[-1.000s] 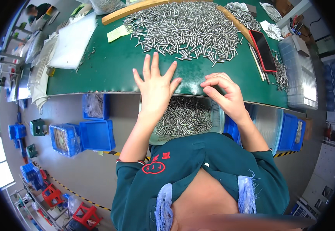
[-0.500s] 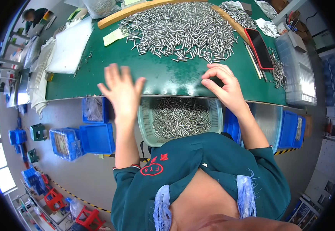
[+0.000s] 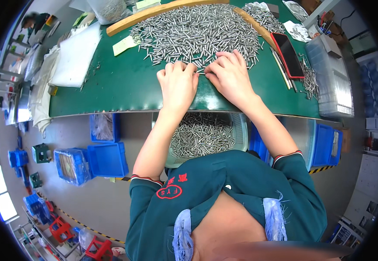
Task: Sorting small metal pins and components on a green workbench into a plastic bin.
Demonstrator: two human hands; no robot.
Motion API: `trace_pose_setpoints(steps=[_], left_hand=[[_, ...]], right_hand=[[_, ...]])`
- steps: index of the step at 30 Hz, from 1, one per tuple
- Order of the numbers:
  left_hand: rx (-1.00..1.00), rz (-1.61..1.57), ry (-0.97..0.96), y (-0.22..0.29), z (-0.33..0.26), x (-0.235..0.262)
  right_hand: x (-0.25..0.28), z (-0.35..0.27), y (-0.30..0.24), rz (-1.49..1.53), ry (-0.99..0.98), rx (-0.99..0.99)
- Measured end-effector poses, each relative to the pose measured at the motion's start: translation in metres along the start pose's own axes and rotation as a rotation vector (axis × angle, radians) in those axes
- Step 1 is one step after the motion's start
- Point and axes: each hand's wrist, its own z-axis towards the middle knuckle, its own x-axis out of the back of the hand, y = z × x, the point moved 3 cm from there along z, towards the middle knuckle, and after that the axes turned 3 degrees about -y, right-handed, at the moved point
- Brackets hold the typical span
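A wide heap of small silvery metal pins point(image 3: 184, 32) covers the far middle of the green table point(image 3: 124, 87). At its near edge my left hand point(image 3: 178, 85) has its fingers curled and pressed together. My right hand point(image 3: 230, 78) faces it from the right, thumb and forefinger closed, the other fingers bent over the heap's edge. Between the fingertips of both hands a single metal pin point(image 3: 201, 73) shows, its ends covered by the fingers. Below the table's edge, in front of me, a pale green basket point(image 3: 241, 135) holds many more such pins.
Wooden bars point(image 3: 130, 25) border the heap. To the right lie a red-edged phone point(image 3: 288, 56), thin rods point(image 3: 284, 71), loose pins point(image 3: 309, 80) and a clear plastic box point(image 3: 332, 78). White sheets point(image 3: 76, 56) lie left. Blue bins point(image 3: 107, 158) stand below the table.
Both hands have moved forward and inward to the near edge of the heap. The left hand's spread fingers have curled in, and a pin now shows between the hands.
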Motion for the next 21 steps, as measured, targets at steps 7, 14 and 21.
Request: trace_pose_setpoints(steps=[7,14,21], left_hand=[[-0.059,-0.05,-0.089,0.007,-0.016,0.012],[-0.029,-0.041,0.017,-0.006,0.008,0.008],[-0.038,0.142,-0.083,-0.007,0.018,0.002]], right_hand=[[0.012,-0.014,-0.007,-0.005,-0.043,-0.057],[0.004,-0.011,-0.011,0.102,-0.028,-0.003],[0.004,-0.011,-0.017,0.021,0.0,0.023]])
